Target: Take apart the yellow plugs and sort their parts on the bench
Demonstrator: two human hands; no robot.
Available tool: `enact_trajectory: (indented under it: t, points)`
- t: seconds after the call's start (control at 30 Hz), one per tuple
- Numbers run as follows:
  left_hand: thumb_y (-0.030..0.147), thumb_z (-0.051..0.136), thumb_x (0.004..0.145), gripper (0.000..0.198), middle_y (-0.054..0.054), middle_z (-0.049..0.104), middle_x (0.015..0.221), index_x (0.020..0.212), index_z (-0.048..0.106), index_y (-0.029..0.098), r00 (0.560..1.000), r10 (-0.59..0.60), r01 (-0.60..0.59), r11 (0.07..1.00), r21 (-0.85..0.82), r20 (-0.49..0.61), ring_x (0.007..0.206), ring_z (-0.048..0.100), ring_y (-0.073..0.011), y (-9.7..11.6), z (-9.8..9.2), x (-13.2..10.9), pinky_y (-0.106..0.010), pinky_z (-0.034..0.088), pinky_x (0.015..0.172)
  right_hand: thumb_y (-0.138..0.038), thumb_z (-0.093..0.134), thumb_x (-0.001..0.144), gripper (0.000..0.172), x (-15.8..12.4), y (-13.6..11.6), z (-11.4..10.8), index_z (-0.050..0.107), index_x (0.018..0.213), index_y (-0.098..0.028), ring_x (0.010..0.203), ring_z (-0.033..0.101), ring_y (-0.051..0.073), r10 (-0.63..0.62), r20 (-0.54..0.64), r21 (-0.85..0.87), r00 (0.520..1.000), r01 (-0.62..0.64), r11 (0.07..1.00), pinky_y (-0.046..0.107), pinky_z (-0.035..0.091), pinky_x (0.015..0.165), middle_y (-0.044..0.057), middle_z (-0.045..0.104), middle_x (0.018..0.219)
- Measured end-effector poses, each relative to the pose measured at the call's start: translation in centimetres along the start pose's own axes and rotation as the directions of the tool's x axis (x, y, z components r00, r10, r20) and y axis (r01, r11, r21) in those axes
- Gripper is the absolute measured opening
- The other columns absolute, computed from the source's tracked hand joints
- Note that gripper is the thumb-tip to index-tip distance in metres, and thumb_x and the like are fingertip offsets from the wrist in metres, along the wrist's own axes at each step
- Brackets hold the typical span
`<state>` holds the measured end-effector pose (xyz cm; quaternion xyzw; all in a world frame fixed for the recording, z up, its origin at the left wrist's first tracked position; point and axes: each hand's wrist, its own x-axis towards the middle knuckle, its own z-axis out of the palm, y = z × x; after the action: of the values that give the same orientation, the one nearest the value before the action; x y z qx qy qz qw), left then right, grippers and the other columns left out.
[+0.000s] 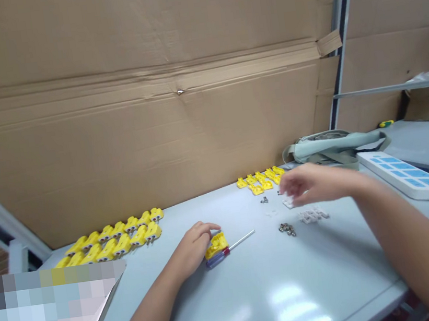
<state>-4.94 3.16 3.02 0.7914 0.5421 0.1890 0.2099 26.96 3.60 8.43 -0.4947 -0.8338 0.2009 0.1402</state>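
My left hand [195, 248] grips a yellow plug shell [218, 242] by its left side, thumb and index finger around it. The shell lies on the table with its hollow inside facing up. Against its near edge rests a screwdriver [221, 257] with a blue and red handle, its shaft pointing right. My right hand [302, 183] is bent downward over small white parts [288, 203] at the right; its fingertips are blurred. Close by are a pile of white plastic pieces [314, 215], a heap of brass-coloured metal bits [287, 229] and some small screws [264, 200].
Rows of yellow plugs [122, 243] stand at the left, and open yellow shells [260, 179] lie at the back. A grey-green bag [334, 144] and a white-and-blue case [410, 177] sit at the right. Cardboard [156, 136] walls off the table's [233, 305] far side.
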Motion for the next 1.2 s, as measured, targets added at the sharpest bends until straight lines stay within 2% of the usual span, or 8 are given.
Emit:
enact_trajectory:
  t: [0.07,0.13,0.2,0.33,0.57,0.97,1.13,1.2]
  points:
    - [0.018,0.025,0.078,0.044,-0.005,0.057,0.09,0.097,0.065,0.019,1.0,0.007,-0.007,1.0,0.0,0.024,0.087,0.057,-0.0189,0.0,0.0,0.0,-0.031,0.044,0.083,-0.022,0.063,0.06,0.026,-0.8,3.0,-2.0,0.064,0.086,-0.021,0.073,0.064,0.02,0.243,0.005,-0.052,0.97,-0.242,0.969,0.026,0.05,0.06,0.005,0.066,0.09]
    - [0.017,0.025,0.077,0.045,-0.005,0.057,0.091,0.096,0.065,0.019,0.999,0.012,-0.012,1.0,0.003,0.031,0.088,0.057,-0.0187,-0.1,0.1,0.0,-0.031,0.044,0.084,-0.02,0.066,0.054,0.028,-1.3,5.4,-3.0,0.065,0.083,-0.022,0.066,0.065,0.019,0.464,0.133,-0.035,0.876,-0.464,0.885,0.027,0.051,0.058,0.004,0.067,0.091]
    - [0.018,0.025,0.076,0.045,-0.005,0.058,0.091,0.095,0.065,0.019,1.0,0.011,-0.011,1.0,0.011,0.026,0.089,0.057,-0.0188,-0.1,0.2,0.0,-0.031,0.044,0.085,-0.018,0.068,0.05,0.029,-1.4,7.0,-3.0,0.065,0.079,-0.022,0.068,0.066,0.02,0.548,0.246,0.03,0.799,-0.572,0.82,0.027,0.053,0.061,0.003,0.068,0.088]
    - [0.019,0.025,0.076,0.043,-0.005,0.059,0.091,0.094,0.065,0.019,1.0,0.007,-0.007,1.0,0.023,0.018,0.09,0.057,-0.0193,0.0,0.2,0.0,-0.032,0.044,0.086,-0.019,0.071,0.047,0.033,-0.9,8.2,-1.9,0.065,0.079,-0.022,0.075,0.067,0.021,0.517,0.36,0.134,0.776,-0.592,0.795,0.026,0.054,0.064,0.002,0.069,0.081]
    - [0.018,0.028,0.075,0.041,-0.005,0.061,0.093,0.093,0.065,0.02,0.999,0.028,-0.029,0.998,0.054,0.021,0.092,0.057,-0.0201,-0.1,0.3,0.1,-0.033,0.043,0.086,-0.02,0.075,0.045,0.039,-0.1,8.8,-1.0,0.065,0.083,-0.02,0.074,0.068,0.021,0.536,0.421,0.145,0.732,-0.637,0.757,0.027,0.054,0.066,0.003,0.07,0.077]
    - [0.017,0.03,0.075,0.039,-0.004,0.061,0.095,0.093,0.064,0.02,0.999,0.025,-0.026,0.998,0.063,0.02,0.091,0.057,-0.0199,-0.2,0.3,0.0,-0.031,0.043,0.085,-0.022,0.074,0.048,0.038,0.0,7.9,-0.9,0.065,0.084,-0.021,0.076,0.068,0.023,0.49,0.438,0.154,0.754,-0.6,0.785,0.028,0.053,0.068,0.002,0.069,0.077]
    - [0.016,0.036,0.069,0.039,-0.005,0.059,0.095,0.096,0.065,0.019,0.997,-0.019,0.016,0.999,0.046,0.069,0.09,0.056,-0.0204,-0.1,0.2,0.1,-0.03,0.043,0.082,-0.024,0.077,0.047,0.05,0.4,7.7,-0.8,0.06,0.094,-0.017,0.077,0.068,0.023,0.549,0.473,0.118,0.689,-0.667,0.736,0.028,0.054,0.069,0.005,0.069,0.077]
    - [0.017,0.038,0.068,0.04,-0.005,0.058,0.094,0.098,0.065,0.019,0.995,-0.025,0.022,0.999,0.032,0.092,0.086,0.056,-0.02,0.0,0.1,0.1,-0.029,0.044,0.078,-0.025,0.075,0.051,0.048,0.3,7.5,-0.9,0.059,0.096,-0.016,0.076,0.067,0.022,0.572,0.464,0.093,0.676,-0.679,0.728,0.029,0.053,0.068,0.006,0.069,0.075]
